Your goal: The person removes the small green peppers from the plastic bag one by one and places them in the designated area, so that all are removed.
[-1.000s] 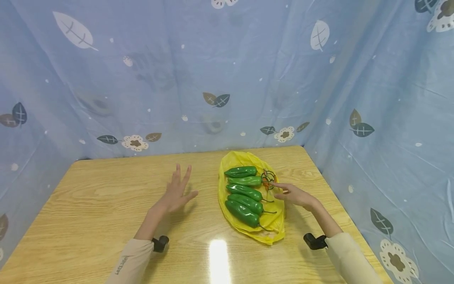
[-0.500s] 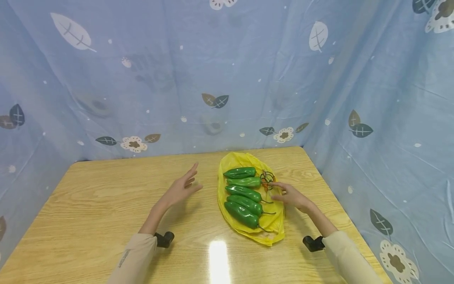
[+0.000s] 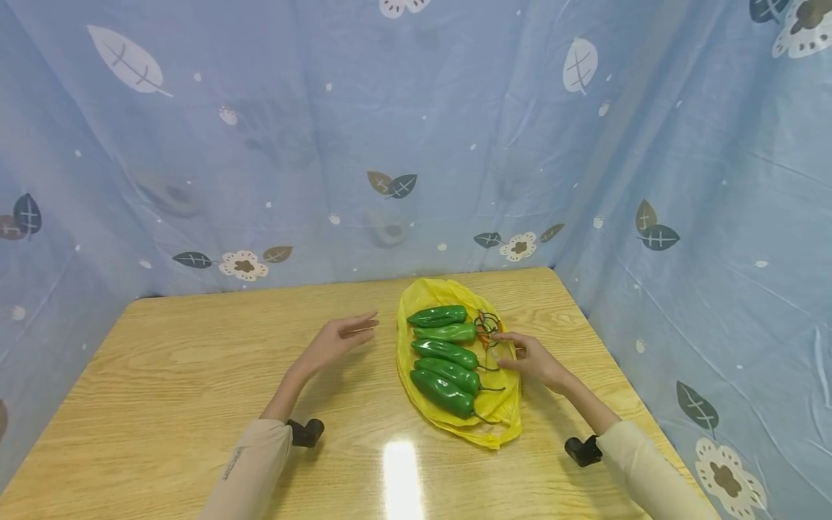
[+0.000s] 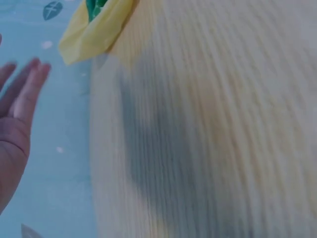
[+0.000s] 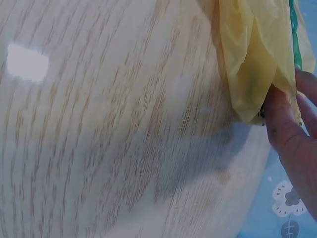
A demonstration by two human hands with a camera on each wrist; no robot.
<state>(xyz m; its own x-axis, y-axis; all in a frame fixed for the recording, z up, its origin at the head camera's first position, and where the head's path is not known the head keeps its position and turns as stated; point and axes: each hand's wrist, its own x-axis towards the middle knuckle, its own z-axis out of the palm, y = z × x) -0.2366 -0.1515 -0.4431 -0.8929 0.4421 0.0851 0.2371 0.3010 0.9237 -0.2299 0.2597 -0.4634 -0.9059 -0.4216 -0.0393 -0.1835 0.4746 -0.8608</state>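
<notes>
Several glossy green peppers point(image 3: 448, 352) lie in a row on a crumpled yellow plastic bag point(image 3: 455, 426) in the head view. Beside their stem ends is a small tangle of dark curled strands with red bits point(image 3: 485, 326). My right hand point(image 3: 534, 361) reaches over the bag's right side, index fingertip right at the tangle, thumb and index apart. In the right wrist view its thumb point(image 5: 283, 116) overlaps the bag's fold. My left hand point(image 3: 334, 345) hovers left of the bag with fingers extended and nothing held; the left wrist view catches its fingers point(image 4: 27, 94).
A wood-grain table point(image 3: 214, 375) carries the bag on its right half. Blue patterned curtain point(image 3: 312, 144) hangs behind and at both sides of the table. A black wrist camera point(image 3: 305, 432) sits on the left forearm, another black wrist camera point(image 3: 583, 451) on the right.
My left hand has swung right toward the bag, its spread fingers drawing together and pointing right. The right hand has barely moved, staying at the bag's right side. The peppers lie as before.
</notes>
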